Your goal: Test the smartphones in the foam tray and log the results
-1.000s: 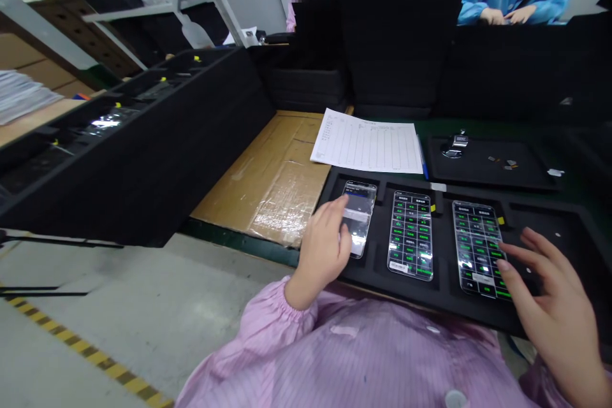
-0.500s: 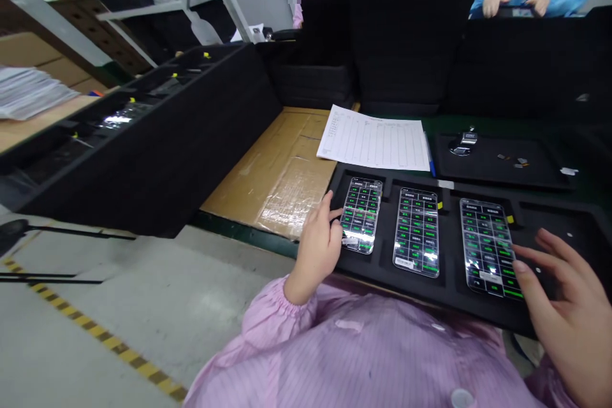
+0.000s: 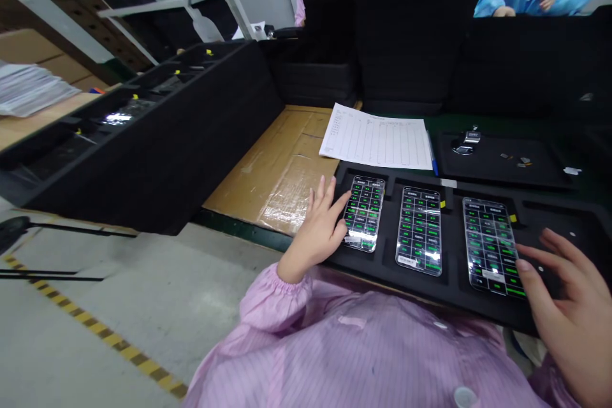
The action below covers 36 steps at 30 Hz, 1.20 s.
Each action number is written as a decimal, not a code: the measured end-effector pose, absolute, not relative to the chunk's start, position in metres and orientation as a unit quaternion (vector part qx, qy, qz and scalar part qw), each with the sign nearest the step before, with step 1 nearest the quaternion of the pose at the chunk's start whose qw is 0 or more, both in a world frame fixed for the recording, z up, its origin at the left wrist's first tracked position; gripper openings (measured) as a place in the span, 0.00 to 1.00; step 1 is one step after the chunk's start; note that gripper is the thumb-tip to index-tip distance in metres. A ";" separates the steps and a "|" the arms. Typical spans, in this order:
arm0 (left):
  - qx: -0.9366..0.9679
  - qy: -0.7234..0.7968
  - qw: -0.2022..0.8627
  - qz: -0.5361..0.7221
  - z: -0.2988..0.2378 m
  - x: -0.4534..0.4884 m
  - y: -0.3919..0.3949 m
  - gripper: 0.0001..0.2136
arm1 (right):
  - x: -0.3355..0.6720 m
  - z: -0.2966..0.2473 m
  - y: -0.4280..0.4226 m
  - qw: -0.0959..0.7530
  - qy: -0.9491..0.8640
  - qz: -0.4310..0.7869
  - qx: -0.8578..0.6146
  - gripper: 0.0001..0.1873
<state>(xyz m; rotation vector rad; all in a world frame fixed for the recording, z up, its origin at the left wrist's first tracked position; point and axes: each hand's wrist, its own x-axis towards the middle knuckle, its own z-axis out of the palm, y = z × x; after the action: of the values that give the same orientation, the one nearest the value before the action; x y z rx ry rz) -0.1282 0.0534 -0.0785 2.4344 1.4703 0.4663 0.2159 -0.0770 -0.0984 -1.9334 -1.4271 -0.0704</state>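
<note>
The left phone (image 3: 364, 213) lies face-up in the black tray (image 3: 453, 233), just right of the left hand (image 3: 319, 226), the nearer one, whose grip is spread; contact is unclear. The phone's long axis runs forward, top end farthest away. The right hand (image 3: 568, 293), also spread, is beside the right phone (image 3: 492, 242).

Your smock (image 3: 406, 350) is pale lilac, finely striped. Before you, the phones (image 3: 419, 229) show black grids lettered green and white, in a black tray (image 3: 453, 248) with yellow tabs (image 3: 513, 218). Brown cardboard (image 3: 262, 169), white ruled sheet (image 3: 377, 140), blue pen (image 3: 432, 154); yellow-and-dark banded floor tape (image 3: 102, 333).
</note>
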 end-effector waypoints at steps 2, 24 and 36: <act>0.826 0.514 0.123 0.197 -0.080 -0.125 0.056 0.25 | 0.216 -0.096 -0.077 0.361 -0.551 -0.038 -0.751 0.22; 0.769 0.638 0.029 -0.013 -0.047 -0.044 0.091 0.40 | 0.216 -0.102 -0.058 0.300 -0.548 0.076 -0.777 0.24; 0.763 0.646 0.009 -0.030 -0.064 -0.026 0.089 0.41 | 0.177 -0.093 -0.028 0.049 -0.538 -0.116 -0.833 0.53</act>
<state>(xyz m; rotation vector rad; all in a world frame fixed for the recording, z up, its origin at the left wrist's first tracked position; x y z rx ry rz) -0.0263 0.0892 -0.0644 2.3835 2.0169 -0.0946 0.1770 -0.0278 -0.0934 -2.5398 -1.6398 -0.3531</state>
